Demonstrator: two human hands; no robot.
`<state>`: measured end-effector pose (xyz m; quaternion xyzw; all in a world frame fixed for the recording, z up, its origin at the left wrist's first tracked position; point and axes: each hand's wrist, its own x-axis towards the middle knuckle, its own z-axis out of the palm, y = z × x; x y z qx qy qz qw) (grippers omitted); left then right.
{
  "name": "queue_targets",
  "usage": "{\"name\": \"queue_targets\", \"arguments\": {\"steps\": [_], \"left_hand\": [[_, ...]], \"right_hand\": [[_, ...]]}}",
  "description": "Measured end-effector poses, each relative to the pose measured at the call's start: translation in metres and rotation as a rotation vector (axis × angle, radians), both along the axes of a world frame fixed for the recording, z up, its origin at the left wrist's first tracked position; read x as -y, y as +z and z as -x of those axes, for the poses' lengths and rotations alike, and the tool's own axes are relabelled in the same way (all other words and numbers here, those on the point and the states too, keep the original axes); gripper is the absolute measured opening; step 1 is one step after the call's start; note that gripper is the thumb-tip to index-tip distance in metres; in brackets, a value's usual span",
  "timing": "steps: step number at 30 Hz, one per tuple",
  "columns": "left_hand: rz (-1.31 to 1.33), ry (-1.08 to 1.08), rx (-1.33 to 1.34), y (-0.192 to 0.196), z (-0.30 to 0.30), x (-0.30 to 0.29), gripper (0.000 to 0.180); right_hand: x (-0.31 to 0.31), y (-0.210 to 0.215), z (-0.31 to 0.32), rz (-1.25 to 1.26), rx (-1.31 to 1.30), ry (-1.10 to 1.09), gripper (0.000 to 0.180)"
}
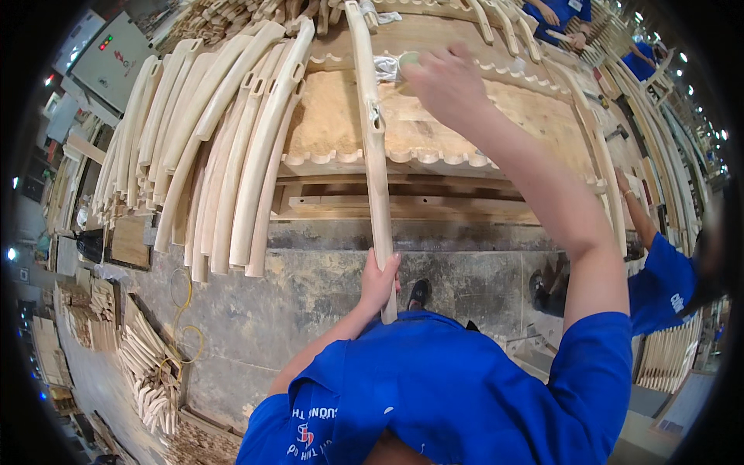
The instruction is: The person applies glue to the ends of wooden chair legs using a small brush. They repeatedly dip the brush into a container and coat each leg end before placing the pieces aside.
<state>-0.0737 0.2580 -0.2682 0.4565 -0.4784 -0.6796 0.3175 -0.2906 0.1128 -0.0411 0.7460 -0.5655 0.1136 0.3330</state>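
Observation:
A long pale wooden chair leg (375,167) with a slot in its side runs away from my body across the bench edge. My left hand (378,280) is wrapped round its near end, close to my waist. Above the bench top, to the right of the leg, my right hand (448,84) is closed and a little smeared by motion. A small greenish thing (409,59) shows at its fingers; its kind is hard to make out. Beside that lies a crumpled white plastic bag (386,68). The slot in the leg holds something small and dark.
Many similar curved wooden pieces (256,155) are stacked to the left on the bench. The wooden bench (325,116) has scalloped rails and sawdust. A co-worker in a blue shirt (663,283) stands at the right. More wooden parts (147,372) and a yellow hose (186,341) lie on the floor.

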Motion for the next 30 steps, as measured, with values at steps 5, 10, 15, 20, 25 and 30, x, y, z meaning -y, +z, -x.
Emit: {"name": "queue_targets", "arguments": {"steps": [5,10,15,20,25,30], "left_hand": [[-0.011,0.025,0.029,0.0,0.0,0.0,0.033],[0.002,0.005,0.053,0.005,-0.001,0.002,0.034],[0.045,0.012,-0.013,0.002,0.002,0.001,0.033],[0.011,0.042,0.061,0.002,-0.006,0.001,0.033],[-0.006,0.001,-0.026,0.0,-0.002,0.002,0.03],[-0.008,-0.02,-0.015,0.001,-0.001,0.003,0.03]], "right_hand": [[0.001,0.022,-0.031,-0.259,-0.198,0.031,0.011],[0.005,0.042,-0.026,-0.387,-0.2,-0.035,0.011],[0.028,0.035,-0.039,-0.314,-0.298,0.135,0.013],[0.029,0.07,-0.062,-0.577,-0.428,0.03,0.013],[0.034,0.071,-0.006,-0.461,-0.156,-0.015,0.004],[0.018,0.036,-0.002,-0.173,-0.244,0.014,0.004]]}}
